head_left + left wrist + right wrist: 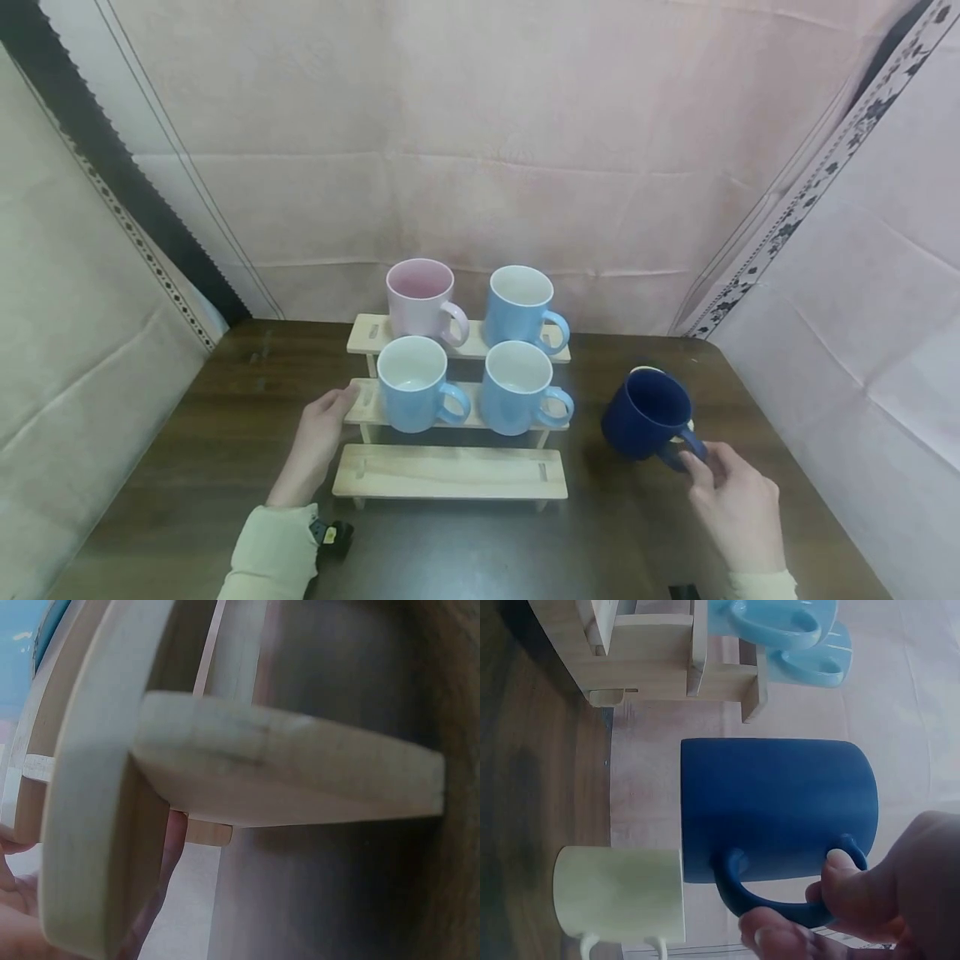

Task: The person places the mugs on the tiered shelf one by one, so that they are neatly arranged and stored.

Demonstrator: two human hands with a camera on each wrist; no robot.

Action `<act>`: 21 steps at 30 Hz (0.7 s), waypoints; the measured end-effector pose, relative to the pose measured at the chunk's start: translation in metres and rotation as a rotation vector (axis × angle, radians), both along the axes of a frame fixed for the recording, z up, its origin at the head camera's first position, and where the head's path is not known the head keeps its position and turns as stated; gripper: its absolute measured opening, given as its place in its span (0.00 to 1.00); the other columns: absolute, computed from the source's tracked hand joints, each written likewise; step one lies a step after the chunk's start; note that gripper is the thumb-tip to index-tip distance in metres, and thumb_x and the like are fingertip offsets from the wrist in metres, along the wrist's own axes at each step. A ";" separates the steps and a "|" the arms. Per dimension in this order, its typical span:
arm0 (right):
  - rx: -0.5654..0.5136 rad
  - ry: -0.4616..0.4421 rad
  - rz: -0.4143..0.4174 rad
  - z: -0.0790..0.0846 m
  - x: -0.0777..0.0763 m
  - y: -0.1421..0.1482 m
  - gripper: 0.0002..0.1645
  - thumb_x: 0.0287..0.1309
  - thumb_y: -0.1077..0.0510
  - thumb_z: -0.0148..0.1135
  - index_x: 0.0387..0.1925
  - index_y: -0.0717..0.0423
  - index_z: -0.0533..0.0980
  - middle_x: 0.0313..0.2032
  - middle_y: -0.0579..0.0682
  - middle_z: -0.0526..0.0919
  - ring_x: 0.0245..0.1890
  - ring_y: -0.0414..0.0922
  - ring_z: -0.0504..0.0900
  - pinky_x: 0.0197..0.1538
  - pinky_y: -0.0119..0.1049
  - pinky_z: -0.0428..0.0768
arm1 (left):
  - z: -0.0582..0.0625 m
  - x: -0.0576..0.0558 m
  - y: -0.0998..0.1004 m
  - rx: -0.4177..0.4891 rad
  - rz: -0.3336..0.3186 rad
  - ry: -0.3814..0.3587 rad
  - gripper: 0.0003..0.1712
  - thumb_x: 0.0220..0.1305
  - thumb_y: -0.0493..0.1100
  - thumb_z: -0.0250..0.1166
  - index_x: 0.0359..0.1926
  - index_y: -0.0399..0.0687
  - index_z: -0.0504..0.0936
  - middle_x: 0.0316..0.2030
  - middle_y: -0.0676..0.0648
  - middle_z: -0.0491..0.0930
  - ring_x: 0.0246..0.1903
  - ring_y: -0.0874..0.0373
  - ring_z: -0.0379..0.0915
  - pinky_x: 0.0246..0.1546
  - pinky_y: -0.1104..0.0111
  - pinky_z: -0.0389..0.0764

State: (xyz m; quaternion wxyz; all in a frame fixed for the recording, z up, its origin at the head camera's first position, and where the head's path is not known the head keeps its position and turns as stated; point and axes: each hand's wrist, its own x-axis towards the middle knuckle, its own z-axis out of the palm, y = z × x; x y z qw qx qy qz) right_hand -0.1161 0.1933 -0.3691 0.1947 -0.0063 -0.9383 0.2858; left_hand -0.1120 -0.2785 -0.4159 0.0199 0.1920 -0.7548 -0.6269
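My right hand [741, 504] pinches the handle of a dark blue mug [628, 427] between thumb and fingers. The mug is held tilted over the right part of the table. A pale yellow-green mug [619, 892] stands on the table beyond it, mostly hidden in the head view. With my left hand [318, 437] I grip the left end of the middle shelf of a three-step wooden rack [450, 473]. Two light blue mugs [411, 400] [513, 404] sit on that middle shelf. On the top shelf are a lilac mug [412, 317] and another light blue mug [510, 321].
The rack's bottom step bears no mug. Under everything lies a dark brown wooden table [210, 475]. Pale cloth [525, 167] hangs behind the table, with more cloth along the left and right sides.
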 end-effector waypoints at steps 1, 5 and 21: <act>0.005 -0.004 -0.006 0.000 0.004 0.001 0.11 0.63 0.54 0.63 0.37 0.58 0.82 0.23 0.49 0.85 0.23 0.48 0.82 0.30 0.44 0.74 | 0.000 0.000 0.000 0.000 0.001 -0.003 0.38 0.73 0.65 0.44 0.61 0.36 0.70 0.57 0.35 0.72 0.58 0.41 0.69 0.61 0.44 0.66; 0.008 -0.038 -0.036 0.002 0.020 0.002 0.10 0.63 0.51 0.63 0.35 0.54 0.81 0.23 0.44 0.85 0.22 0.38 0.82 0.32 0.36 0.73 | 0.001 -0.001 0.000 0.004 0.003 -0.008 0.37 0.73 0.65 0.44 0.60 0.36 0.70 0.56 0.35 0.73 0.57 0.41 0.71 0.61 0.44 0.66; -0.035 0.021 0.045 0.008 0.049 -0.010 0.04 0.57 0.56 0.69 0.33 0.50 0.81 0.20 0.39 0.84 0.19 0.24 0.76 0.28 0.18 0.69 | 0.001 0.000 0.000 -0.003 -0.001 -0.001 0.36 0.74 0.64 0.44 0.60 0.35 0.70 0.56 0.35 0.73 0.57 0.40 0.71 0.61 0.44 0.66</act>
